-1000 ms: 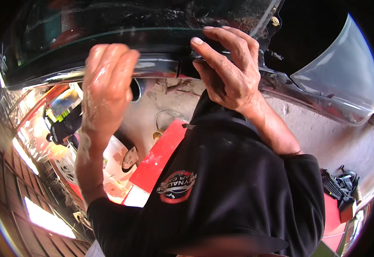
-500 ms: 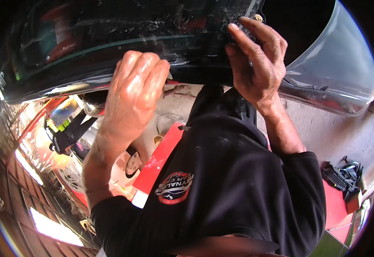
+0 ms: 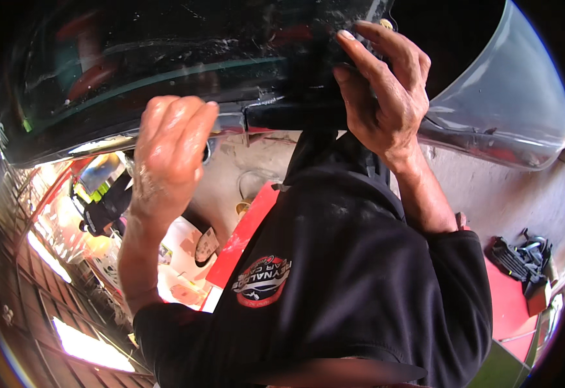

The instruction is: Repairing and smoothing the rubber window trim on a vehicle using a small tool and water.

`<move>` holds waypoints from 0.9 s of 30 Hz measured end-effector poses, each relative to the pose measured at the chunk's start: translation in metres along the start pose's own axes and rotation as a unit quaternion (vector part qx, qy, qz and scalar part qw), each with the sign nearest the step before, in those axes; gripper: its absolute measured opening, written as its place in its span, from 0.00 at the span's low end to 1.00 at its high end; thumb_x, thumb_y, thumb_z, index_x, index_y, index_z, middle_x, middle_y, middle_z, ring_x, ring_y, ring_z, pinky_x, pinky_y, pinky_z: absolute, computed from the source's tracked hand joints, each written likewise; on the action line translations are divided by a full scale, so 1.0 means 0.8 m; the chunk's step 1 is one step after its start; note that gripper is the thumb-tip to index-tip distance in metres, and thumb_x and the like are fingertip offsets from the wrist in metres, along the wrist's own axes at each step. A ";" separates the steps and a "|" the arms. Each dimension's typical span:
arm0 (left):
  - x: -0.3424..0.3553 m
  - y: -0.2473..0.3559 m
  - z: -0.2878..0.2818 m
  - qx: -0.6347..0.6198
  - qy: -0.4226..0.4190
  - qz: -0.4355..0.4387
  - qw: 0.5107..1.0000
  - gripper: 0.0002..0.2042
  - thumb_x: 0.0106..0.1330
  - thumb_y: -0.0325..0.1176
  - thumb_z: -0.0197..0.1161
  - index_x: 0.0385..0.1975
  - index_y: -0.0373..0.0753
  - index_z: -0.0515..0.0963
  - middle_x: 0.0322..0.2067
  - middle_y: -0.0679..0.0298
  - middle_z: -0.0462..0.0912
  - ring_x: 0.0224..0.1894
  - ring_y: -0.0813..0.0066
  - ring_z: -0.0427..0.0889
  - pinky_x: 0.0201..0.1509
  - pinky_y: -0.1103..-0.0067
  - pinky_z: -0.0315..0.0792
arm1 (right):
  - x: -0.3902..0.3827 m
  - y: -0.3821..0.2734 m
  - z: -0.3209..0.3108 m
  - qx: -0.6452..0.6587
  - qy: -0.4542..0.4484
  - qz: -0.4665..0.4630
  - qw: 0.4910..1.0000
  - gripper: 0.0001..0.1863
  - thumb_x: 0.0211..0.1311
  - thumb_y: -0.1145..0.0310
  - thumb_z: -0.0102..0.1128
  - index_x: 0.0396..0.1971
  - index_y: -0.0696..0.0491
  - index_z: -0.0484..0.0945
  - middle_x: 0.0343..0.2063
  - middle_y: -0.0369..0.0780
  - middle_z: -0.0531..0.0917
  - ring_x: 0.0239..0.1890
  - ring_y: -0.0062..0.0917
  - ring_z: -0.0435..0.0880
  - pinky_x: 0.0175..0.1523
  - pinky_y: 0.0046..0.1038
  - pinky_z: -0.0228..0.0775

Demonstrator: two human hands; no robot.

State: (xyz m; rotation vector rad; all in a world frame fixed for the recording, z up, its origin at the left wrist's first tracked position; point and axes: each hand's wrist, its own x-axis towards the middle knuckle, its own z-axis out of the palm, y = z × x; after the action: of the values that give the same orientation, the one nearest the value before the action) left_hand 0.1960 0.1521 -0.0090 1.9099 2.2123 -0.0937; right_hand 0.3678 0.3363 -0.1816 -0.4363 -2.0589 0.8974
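Workpiece position: the dark glossy panel (image 3: 166, 71) spans the far side of the scene, its near edge (image 3: 295, 118) running crosswise in front of me. A narrow seam (image 3: 245, 118) divides that edge, to the right of my left hand (image 3: 171, 152). Pale marks (image 3: 269, 100) show on the surface just beyond the seam.

Left hand: my fingers are bent and gathered side by side, about half curled, over the near edge. Their backs look wet. The palm is hidden, so I cannot tell whether I have hold of anything there, or how firmly the fingertips bear on the panel.

Right hand: my right hand (image 3: 392, 97) is loosely cupped at the panel's right end, thumb well apart from the forefinger, with nothing visible between them. Contact with the surface cannot be confirmed from this angle. A pale round piece (image 3: 386, 24) sits just beyond the fingers; to their right, past a dark gap, is the grey curved panel (image 3: 509, 84).

Handling guidance, in my judgement:
1. Apply light, even pressure with the left fingers; wet skin may slip on gloss.
2. Take care at the seam, where a fingertip could catch.
3. If the right hand serves as a steady, rest it on solid surface, clear of the pale round piece.
4. Hold both wrists relaxed, so the fingertips can feel the edge.
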 end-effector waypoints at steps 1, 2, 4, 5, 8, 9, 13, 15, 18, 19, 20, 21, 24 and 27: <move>0.007 0.009 0.006 0.001 0.000 -0.001 1.000 0.20 0.46 0.16 0.65 0.44 0.28 0.81 0.42 0.55 0.80 0.45 0.57 0.79 0.51 0.66 0.76 | 0.002 0.001 0.004 0.004 0.004 -0.009 1.000 0.27 0.50 0.74 0.77 0.54 0.47 0.85 0.53 0.42 0.84 0.54 0.35 0.80 0.62 0.38 0.63; 0.013 0.017 0.012 -0.017 0.009 0.007 1.000 0.21 0.45 0.15 0.65 0.43 0.28 0.81 0.42 0.55 0.81 0.45 0.56 0.79 0.50 0.66 0.76 | 0.004 0.001 0.006 0.008 0.009 -0.018 1.000 0.27 0.51 0.73 0.76 0.54 0.47 0.85 0.53 0.42 0.84 0.54 0.34 0.81 0.62 0.38 0.63; 0.020 0.022 0.009 -0.035 0.008 0.015 0.999 0.21 0.44 0.14 0.65 0.43 0.29 0.82 0.41 0.55 0.81 0.44 0.56 0.79 0.49 0.66 0.77 | 0.008 -0.004 -0.001 -0.002 -0.002 -0.006 1.000 0.25 0.51 0.75 0.76 0.53 0.49 0.86 0.52 0.42 0.84 0.53 0.34 0.81 0.60 0.35 0.68; 0.016 0.017 0.004 -0.037 0.008 0.017 0.999 0.21 0.44 0.14 0.65 0.43 0.29 0.82 0.41 0.55 0.81 0.44 0.56 0.79 0.49 0.66 0.77 | 0.008 -0.006 -0.005 -0.012 -0.013 0.006 1.000 0.23 0.52 0.77 0.75 0.51 0.51 0.88 0.52 0.42 0.85 0.52 0.33 0.81 0.57 0.32 0.72; -0.007 -0.008 -0.013 0.044 -0.017 -0.010 0.999 0.19 0.47 0.19 0.65 0.44 0.29 0.82 0.42 0.56 0.80 0.45 0.57 0.78 0.51 0.67 0.76 | 0.006 -0.006 -0.005 -0.012 -0.008 0.011 1.000 0.23 0.52 0.77 0.75 0.51 0.50 0.88 0.52 0.42 0.85 0.52 0.33 0.81 0.57 0.32 0.72; -0.004 -0.005 -0.007 0.044 -0.016 -0.008 0.999 0.19 0.47 0.19 0.65 0.44 0.29 0.82 0.42 0.56 0.80 0.45 0.57 0.78 0.51 0.67 0.76 | 0.005 -0.005 -0.004 -0.007 -0.005 0.012 1.000 0.23 0.53 0.77 0.75 0.52 0.50 0.88 0.52 0.42 0.85 0.52 0.33 0.81 0.56 0.32 0.72; 0.020 0.032 0.010 -0.003 -0.003 -0.014 1.000 0.19 0.46 0.19 0.65 0.43 0.30 0.82 0.42 0.56 0.80 0.45 0.59 0.77 0.52 0.68 0.75 | 0.009 -0.006 -0.005 -0.009 -0.019 -0.001 1.000 0.23 0.53 0.77 0.75 0.52 0.50 0.88 0.52 0.42 0.85 0.52 0.33 0.81 0.56 0.31 0.73; 0.018 0.026 -0.002 0.025 -0.031 -0.003 0.999 0.19 0.46 0.18 0.65 0.42 0.30 0.82 0.42 0.56 0.80 0.46 0.58 0.78 0.51 0.67 0.76 | 0.006 -0.001 -0.007 -0.004 -0.008 0.000 1.000 0.23 0.52 0.77 0.75 0.52 0.51 0.87 0.52 0.43 0.85 0.52 0.34 0.81 0.56 0.31 0.74; -0.001 -0.004 -0.007 0.048 -0.007 -0.037 0.998 0.19 0.45 0.16 0.65 0.41 0.30 0.81 0.42 0.55 0.81 0.46 0.56 0.78 0.49 0.66 0.76 | 0.006 -0.004 -0.008 -0.008 -0.010 0.015 1.000 0.23 0.52 0.78 0.75 0.51 0.51 0.88 0.52 0.43 0.85 0.53 0.34 0.81 0.55 0.31 0.75; -0.003 0.003 -0.003 0.056 -0.004 -0.033 0.998 0.18 0.46 0.17 0.65 0.41 0.30 0.81 0.42 0.55 0.80 0.46 0.56 0.78 0.50 0.66 0.76 | 0.004 -0.006 -0.008 -0.007 -0.012 0.016 1.000 0.23 0.52 0.78 0.75 0.51 0.51 0.88 0.52 0.43 0.85 0.53 0.34 0.81 0.55 0.31 0.75; 0.011 0.025 0.004 0.026 -0.006 -0.040 0.999 0.19 0.46 0.13 0.62 0.42 0.29 0.81 0.42 0.55 0.81 0.46 0.54 0.79 0.51 0.65 0.76 | 0.006 -0.004 -0.004 -0.001 -0.005 0.011 1.000 0.23 0.52 0.78 0.75 0.51 0.51 0.88 0.52 0.43 0.85 0.53 0.34 0.81 0.55 0.31 0.75; 0.023 0.044 0.010 -0.004 -0.008 -0.046 0.999 0.21 0.46 0.10 0.60 0.43 0.29 0.81 0.41 0.54 0.81 0.46 0.53 0.80 0.53 0.63 0.75 | 0.008 -0.003 -0.002 0.005 0.002 0.004 1.000 0.23 0.52 0.78 0.75 0.51 0.51 0.88 0.52 0.43 0.85 0.53 0.34 0.81 0.55 0.30 0.76; 0.024 0.035 0.005 0.016 -0.018 -0.027 0.999 0.18 0.48 0.14 0.62 0.42 0.30 0.81 0.41 0.55 0.80 0.46 0.55 0.78 0.52 0.65 0.75 | 0.007 0.005 -0.005 0.010 0.003 0.007 1.000 0.22 0.53 0.78 0.75 0.51 0.52 0.88 0.52 0.44 0.85 0.53 0.34 0.81 0.54 0.30 0.76; -0.006 -0.011 -0.016 0.059 -0.024 -0.049 0.997 0.20 0.44 0.15 0.65 0.42 0.30 0.81 0.40 0.55 0.80 0.46 0.55 0.78 0.50 0.65 0.76 | 0.008 -0.002 -0.010 -0.012 -0.004 0.032 0.999 0.23 0.52 0.79 0.74 0.51 0.52 0.88 0.52 0.44 0.85 0.52 0.34 0.81 0.55 0.30 0.76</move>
State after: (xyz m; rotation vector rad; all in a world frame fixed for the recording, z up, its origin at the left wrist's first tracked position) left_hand 0.1866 0.1489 0.0037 1.8362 2.3144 -0.2888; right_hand 0.3704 0.3426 -0.1734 -0.5146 -2.0750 0.9144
